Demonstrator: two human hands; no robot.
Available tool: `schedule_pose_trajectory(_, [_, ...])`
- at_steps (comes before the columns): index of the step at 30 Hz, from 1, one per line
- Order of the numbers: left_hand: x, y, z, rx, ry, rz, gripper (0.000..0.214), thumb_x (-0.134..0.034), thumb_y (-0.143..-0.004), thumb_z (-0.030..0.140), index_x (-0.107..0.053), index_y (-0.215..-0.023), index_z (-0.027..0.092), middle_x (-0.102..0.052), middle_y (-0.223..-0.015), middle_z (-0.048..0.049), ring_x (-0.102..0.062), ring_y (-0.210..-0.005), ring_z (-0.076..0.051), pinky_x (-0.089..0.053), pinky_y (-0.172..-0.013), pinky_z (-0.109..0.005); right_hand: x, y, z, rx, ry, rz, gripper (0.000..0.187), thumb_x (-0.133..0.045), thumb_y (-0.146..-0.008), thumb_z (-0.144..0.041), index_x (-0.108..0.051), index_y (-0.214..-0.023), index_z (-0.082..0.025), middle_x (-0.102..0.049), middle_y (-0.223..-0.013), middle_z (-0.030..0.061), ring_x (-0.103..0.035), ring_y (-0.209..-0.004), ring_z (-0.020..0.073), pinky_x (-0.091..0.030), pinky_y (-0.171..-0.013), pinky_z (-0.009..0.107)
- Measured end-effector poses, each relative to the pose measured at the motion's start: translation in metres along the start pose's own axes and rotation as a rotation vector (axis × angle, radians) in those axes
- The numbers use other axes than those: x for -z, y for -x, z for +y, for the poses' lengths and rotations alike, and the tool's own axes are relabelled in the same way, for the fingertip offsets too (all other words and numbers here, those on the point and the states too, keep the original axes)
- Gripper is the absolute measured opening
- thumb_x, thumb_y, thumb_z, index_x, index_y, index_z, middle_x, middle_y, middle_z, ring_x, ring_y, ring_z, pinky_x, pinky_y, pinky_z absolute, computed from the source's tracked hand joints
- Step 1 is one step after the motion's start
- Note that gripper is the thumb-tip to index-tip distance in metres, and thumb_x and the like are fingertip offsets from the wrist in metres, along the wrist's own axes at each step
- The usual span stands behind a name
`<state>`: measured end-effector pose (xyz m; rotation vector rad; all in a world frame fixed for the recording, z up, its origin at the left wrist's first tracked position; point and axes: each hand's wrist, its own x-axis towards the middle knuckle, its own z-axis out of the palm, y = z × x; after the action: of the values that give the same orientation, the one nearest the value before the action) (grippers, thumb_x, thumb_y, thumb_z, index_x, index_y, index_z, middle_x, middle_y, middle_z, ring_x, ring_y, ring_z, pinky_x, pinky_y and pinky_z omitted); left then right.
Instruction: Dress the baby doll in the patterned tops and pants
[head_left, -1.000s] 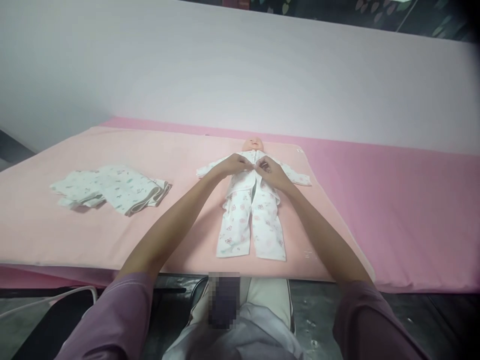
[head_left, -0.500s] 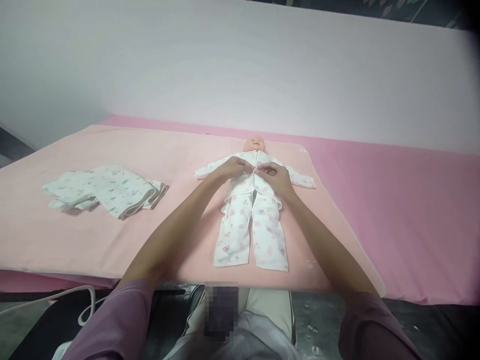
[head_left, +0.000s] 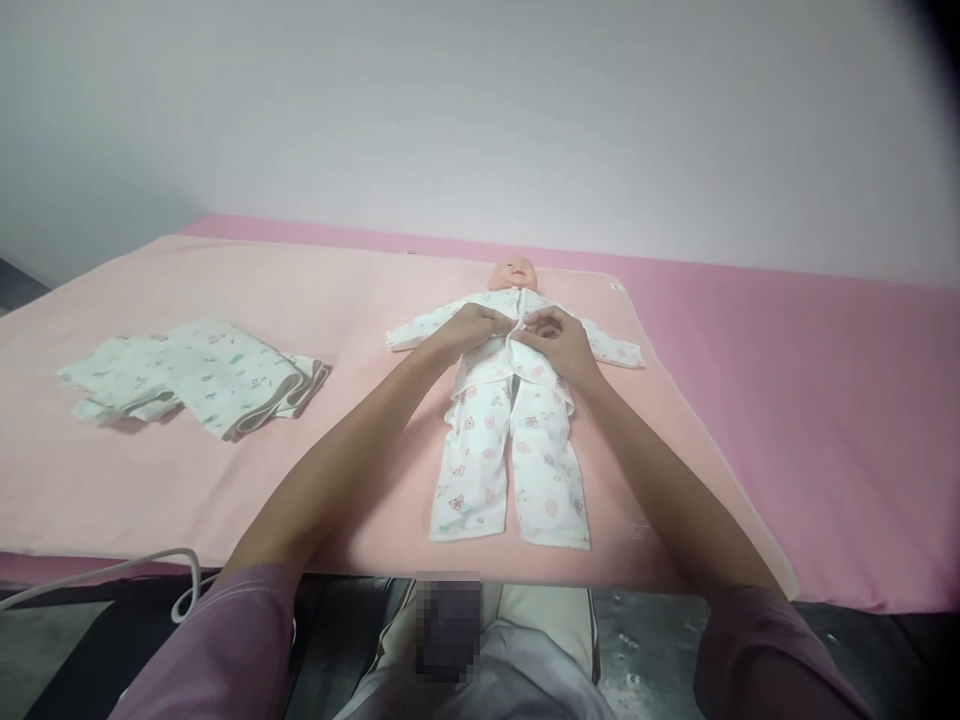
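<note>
Mauve short sleeves clothe the person's arms. Left of the rumpled light grey cloth [head_left: 525,665] over the lap, the left sleeve [head_left: 225,640] has pale stitching near its hem; right of that cloth, the right sleeve [head_left: 772,655] looks darker. The left hand [head_left: 476,328] and right hand [head_left: 561,338] are bare. Beyond the cloth shows dark-edged cream fabric [head_left: 551,612], possibly trousers, partly pixelated.

Pink mat [head_left: 360,300], small tag [head_left: 616,287], faint print [head_left: 639,531], both unreadable

Matt cloth pajamas [head_left: 484,400], smooth plastic-looking doll head [head_left: 514,273], matt fabric mat [head_left: 352,300]
</note>
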<state>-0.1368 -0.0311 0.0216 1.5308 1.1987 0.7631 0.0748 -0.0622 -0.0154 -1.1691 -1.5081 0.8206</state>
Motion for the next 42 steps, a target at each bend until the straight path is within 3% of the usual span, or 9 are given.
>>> schedule_pose_trajectory(9, [-0.005,0.009,0.009,0.008,-0.092,0.018,0.042,-0.085,-0.080,0.048,-0.058,-0.061,0.022,-0.043,-0.056,-0.0002,-0.045,-0.058,-0.015,-0.029,-0.060,-0.033,-0.003,0.002,-0.009,0.005,0.085,-0.019,0.049,-0.091,-0.076,-0.060,-0.066,-0.100,-0.026,-0.075,-0.103,0.0035,-0.067,-0.085,0.0193,-0.057,-0.086,0.036])
schedule_pose_trajectory(14, [-0.012,0.012,0.009,-0.096,-0.148,0.022,0.033,-0.082,-0.078,0.041,-0.061,-0.063,0.020,-0.050,-0.062,-0.0008,-0.041,-0.061,-0.013,-0.027,-0.061,-0.032,-0.003,0.002,-0.007,0.032,0.115,-0.017,0.044,-0.090,-0.078,-0.055,-0.062,-0.096,-0.025,-0.073,-0.100,0.0020,-0.061,-0.078,0.0163,-0.054,-0.079,0.033])
schedule_pose_trajectory(19, [-0.010,0.009,0.003,-0.062,-0.084,0.014,0.026,-0.080,-0.081,0.039,-0.067,-0.071,0.019,-0.043,-0.058,0.0017,-0.033,-0.058,-0.011,-0.023,-0.062,-0.032,0.016,-0.002,-0.013,0.019,0.156,-0.188,0.049,-0.090,-0.080,-0.061,-0.067,-0.101,-0.025,-0.072,-0.099,0.0035,-0.062,-0.083,0.0187,-0.053,-0.080,0.034])
schedule_pose_trajectory(23, [-0.006,0.008,0.002,-0.046,-0.009,-0.044,0.027,-0.082,-0.082,0.046,-0.074,-0.084,0.020,-0.051,-0.063,0.0002,-0.039,-0.060,-0.013,-0.027,-0.062,-0.032,0.025,-0.003,-0.019,-0.002,0.135,-0.290,0.042,-0.069,-0.098,-0.067,-0.066,-0.102,-0.026,-0.067,-0.087,0.0017,-0.059,-0.075,0.0187,-0.050,-0.074,0.034])
schedule_pose_trajectory(28, [-0.009,0.011,-0.002,-0.132,-0.079,-0.048,0.029,-0.077,-0.089,0.048,-0.071,-0.087,0.020,-0.061,-0.078,-0.0026,-0.050,-0.069,-0.015,-0.034,-0.067,-0.032,0.016,-0.002,-0.013,0.110,0.281,-0.206,0.031,-0.056,-0.108,-0.056,-0.060,-0.100,-0.026,-0.068,-0.093,0.0031,-0.057,-0.081,0.0207,-0.047,-0.078,0.036])
schedule_pose_trajectory(35, [-0.005,0.000,-0.004,-0.242,-0.198,0.167,0.023,-0.072,-0.093,0.038,-0.062,-0.105,0.021,-0.069,-0.098,-0.0046,-0.060,-0.084,-0.018,-0.044,-0.077,-0.032,0.018,-0.010,-0.014,0.160,0.350,-0.078,0.027,-0.058,-0.106,-0.053,-0.057,-0.101,-0.026,-0.068,-0.100,0.0048,-0.058,-0.080,0.0212,-0.048,-0.081,0.038])
schedule_pose_trajectory(38, [0.003,-0.018,0.010,-0.191,-0.271,0.186,0.023,-0.074,-0.092,0.040,-0.060,-0.089,0.022,-0.066,-0.086,-0.0041,-0.057,-0.077,-0.019,-0.040,-0.073,-0.034,0.019,-0.034,-0.023,0.051,0.429,-0.097,0.038,-0.061,-0.105,-0.059,-0.055,-0.087,-0.026,-0.068,-0.088,0.0057,-0.058,-0.077,0.0234,-0.046,-0.078,0.038])
schedule_pose_trajectory(42, [0.015,-0.041,0.026,-0.061,-0.318,-0.005,0.040,-0.086,-0.081,0.039,-0.056,-0.061,0.021,-0.051,-0.063,-0.0021,-0.045,-0.060,-0.015,-0.032,-0.068,-0.036,0.013,-0.079,-0.031,-0.161,0.574,-0.182,0.050,-0.074,-0.097,-0.058,-0.051,-0.067,-0.025,-0.061,-0.070,0.0082,-0.059,-0.076,0.0278,-0.042,-0.076,0.040])
